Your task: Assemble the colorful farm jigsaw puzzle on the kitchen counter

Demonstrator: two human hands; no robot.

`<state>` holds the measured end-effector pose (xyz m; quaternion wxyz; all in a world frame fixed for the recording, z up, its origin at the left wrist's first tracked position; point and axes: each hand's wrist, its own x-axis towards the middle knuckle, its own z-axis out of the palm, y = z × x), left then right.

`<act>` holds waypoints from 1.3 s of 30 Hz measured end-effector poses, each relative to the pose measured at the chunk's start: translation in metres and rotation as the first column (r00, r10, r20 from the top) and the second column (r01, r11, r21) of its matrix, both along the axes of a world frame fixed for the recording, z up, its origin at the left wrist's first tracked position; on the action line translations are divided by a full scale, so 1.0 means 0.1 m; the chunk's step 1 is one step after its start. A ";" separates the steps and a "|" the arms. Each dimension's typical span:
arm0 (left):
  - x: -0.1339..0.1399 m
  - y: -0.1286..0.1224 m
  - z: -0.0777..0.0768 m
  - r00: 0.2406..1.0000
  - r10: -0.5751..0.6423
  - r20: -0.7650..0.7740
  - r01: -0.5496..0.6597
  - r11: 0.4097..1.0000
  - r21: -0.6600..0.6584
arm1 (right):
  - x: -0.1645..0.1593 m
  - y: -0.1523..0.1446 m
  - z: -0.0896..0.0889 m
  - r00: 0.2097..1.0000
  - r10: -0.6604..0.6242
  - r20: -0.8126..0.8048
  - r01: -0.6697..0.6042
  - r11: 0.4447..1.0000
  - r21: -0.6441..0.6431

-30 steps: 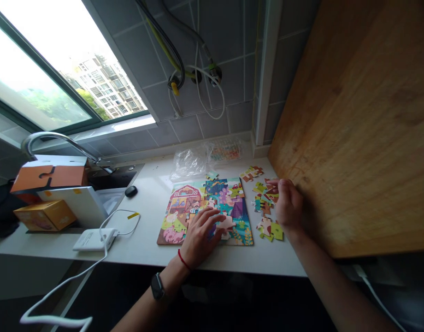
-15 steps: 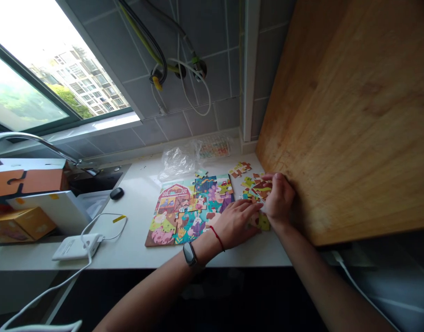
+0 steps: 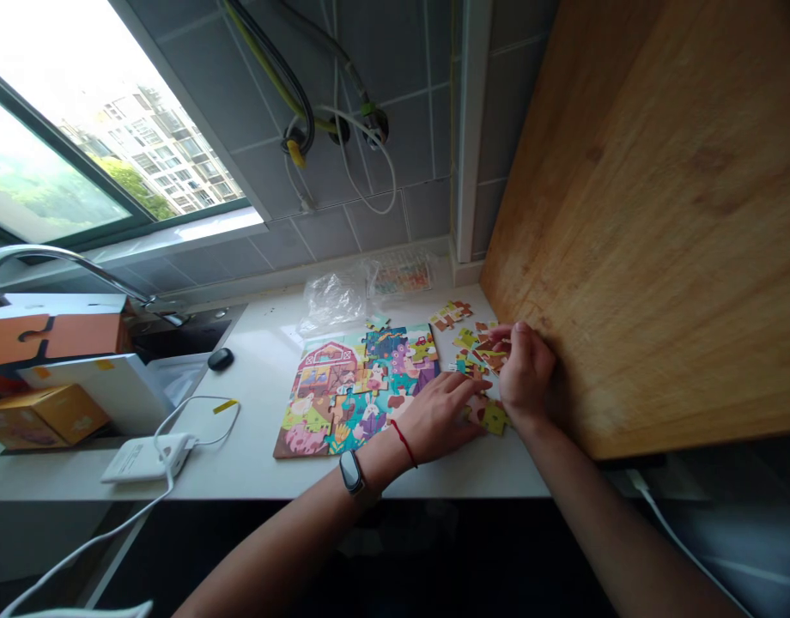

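Note:
A farm-themed jigsaw puzzle (image 3: 349, 386) lies on the counter, with a red barn and animals on its joined pieces. My left hand (image 3: 437, 416) rests palm down at its right edge, fingers stretched out over loose puzzle pieces (image 3: 494, 418). To the right, my right hand (image 3: 525, 373) is curled, thumb and fingers closed around a brown puzzle piece (image 3: 491, 357) at the loose pile. The fingers partly hide that piece. More loose pieces (image 3: 452, 314) lie behind the pile.
A wooden board (image 3: 646, 223) stands close on the right. Behind the puzzle lie crumpled clear plastic (image 3: 334, 300) and a bagged picture sheet (image 3: 398, 276). At left are a black mouse-shaped object (image 3: 221, 359), a white power bank (image 3: 147, 457) with cable, boxes (image 3: 47, 416) and a sink tap (image 3: 79, 257).
My left fingers have drawn back slightly, showing more of the loose pieces beneath. My right hand stays curled at the pile. The view has shifted a little.

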<state>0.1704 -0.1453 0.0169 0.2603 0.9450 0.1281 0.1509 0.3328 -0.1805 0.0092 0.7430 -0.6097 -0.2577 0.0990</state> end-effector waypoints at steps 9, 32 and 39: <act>0.03 0.11 0.04 0.996 -0.065 -0.068 0.065 0.998 -0.004 | -0.02 -0.02 0.05 1.000 0.020 -0.002 -0.020 1.000 0.001; -0.06 0.12 0.16 0.983 -0.003 -0.182 0.002 1.000 -0.006 | -0.02 0.00 0.06 0.993 0.073 -0.088 -0.068 0.995 0.067; -0.15 0.14 0.14 0.961 0.275 0.042 -0.233 0.878 -0.419 | -0.02 0.02 0.01 0.986 0.122 -0.117 -0.117 0.992 0.046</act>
